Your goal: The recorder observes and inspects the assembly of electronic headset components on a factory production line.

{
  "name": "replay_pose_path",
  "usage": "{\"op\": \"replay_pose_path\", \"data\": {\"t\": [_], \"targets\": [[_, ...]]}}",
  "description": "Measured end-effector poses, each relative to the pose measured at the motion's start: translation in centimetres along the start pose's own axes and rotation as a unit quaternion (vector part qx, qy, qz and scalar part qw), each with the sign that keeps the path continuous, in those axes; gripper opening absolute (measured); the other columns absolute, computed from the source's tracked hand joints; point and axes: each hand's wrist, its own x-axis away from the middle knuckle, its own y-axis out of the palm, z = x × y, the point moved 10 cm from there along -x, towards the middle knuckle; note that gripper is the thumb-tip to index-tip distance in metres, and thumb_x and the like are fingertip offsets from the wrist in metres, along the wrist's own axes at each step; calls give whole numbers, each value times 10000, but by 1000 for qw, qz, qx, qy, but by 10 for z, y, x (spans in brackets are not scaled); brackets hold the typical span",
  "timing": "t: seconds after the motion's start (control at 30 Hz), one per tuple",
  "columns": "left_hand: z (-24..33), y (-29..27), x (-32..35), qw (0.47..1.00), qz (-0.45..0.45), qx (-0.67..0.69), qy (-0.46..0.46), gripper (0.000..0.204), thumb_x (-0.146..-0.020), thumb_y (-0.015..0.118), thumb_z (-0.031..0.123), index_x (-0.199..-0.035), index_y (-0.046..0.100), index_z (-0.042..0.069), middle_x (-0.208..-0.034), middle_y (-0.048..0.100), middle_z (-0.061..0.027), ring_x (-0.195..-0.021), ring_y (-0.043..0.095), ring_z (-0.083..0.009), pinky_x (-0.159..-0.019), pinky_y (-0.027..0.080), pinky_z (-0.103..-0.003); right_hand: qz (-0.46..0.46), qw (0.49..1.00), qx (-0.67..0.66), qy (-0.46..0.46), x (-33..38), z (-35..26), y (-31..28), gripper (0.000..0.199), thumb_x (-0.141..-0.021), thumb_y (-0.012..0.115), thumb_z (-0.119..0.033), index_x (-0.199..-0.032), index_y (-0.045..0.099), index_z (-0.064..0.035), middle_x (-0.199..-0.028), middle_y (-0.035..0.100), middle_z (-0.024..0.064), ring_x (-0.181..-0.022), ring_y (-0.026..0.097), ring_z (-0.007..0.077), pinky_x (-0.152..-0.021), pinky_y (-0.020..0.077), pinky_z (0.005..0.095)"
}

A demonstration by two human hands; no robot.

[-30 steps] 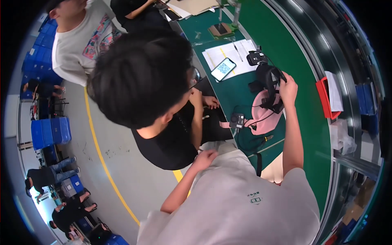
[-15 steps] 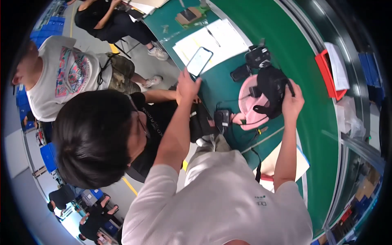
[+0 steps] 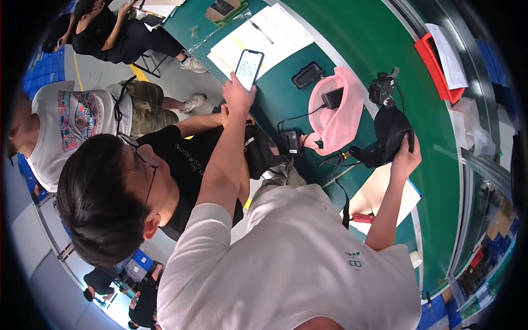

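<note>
My left hand (image 3: 238,97) is stretched out over the green table (image 3: 357,33) and holds a smartphone (image 3: 249,68) upright, its lit screen showing a square pattern. My right hand (image 3: 406,158) grips a black strapped device (image 3: 389,133) lying on the table to the right. Between my hands lies a pink mesh pouch (image 3: 336,118) with a small black block on it. A co-worker's hand (image 3: 309,143) touches the pouch's left edge beside a small black unit (image 3: 290,142) with a cable.
A co-worker in a black shirt and glasses (image 3: 118,192) leans in close on my left. White papers (image 3: 264,36), a black case (image 3: 307,75) and a red tray (image 3: 440,55) lie on the table. Two more people sit at the far left.
My left arm reached from near my body out to the phone and now holds it raised. My right hand stays on the black device. The co-worker's head has shifted left and lower.
</note>
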Motion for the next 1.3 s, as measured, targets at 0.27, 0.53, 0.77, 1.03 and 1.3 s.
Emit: {"op": "replay_pose_path", "data": {"t": [0.27,0.53,0.77,1.03,1.3], "targets": [[18,2,52,998,53,4,-39,855,-613,723,332,-1286,306,8,-984,491,-199,-935,470,-354,-806,397,-427,-71,996,46,-31,7,-16,35,186,-825,533,12,-996,584,66,-918,615,81,-834,558,131,-795,428,241],[6,0,91,995,52,83,14,790,-675,697,269,-1297,285,10,-1176,422,-244,-1085,414,-386,-908,353,-449,-254,942,55,-213,24,-87,173,314,-695,491,35,-971,621,-40,-875,588,125,-799,589,272,-724,454,302],[-36,-13,202,982,68,174,4,386,-773,591,171,-1110,510,0,-1147,481,-199,-1068,469,-331,-892,395,-384,-282,911,88,-288,43,-127,245,319,-690,488,7,-962,630,-81,-890,592,104,-833,575,285,-752,457,344],[-88,-18,378,907,-225,341,-102,287,-828,535,193,-1039,579,5,-841,637,-170,-742,628,-251,-679,485,-313,-264,892,144,-338,59,-131,272,309,-713,506,-25,-975,634,-131,-896,597,65,-831,578,267,-713,475,367],[-303,100,565,818,-140,325,-453,315,-775,518,224,-991,616,17,-835,644,-178,-737,629,-311,-661,495,-378,-256,866,181,-389,86,-143,275,315,-711,489,-30,-979,628,-118,-900,596,81,-856,572,277,-740,469,350]]}}
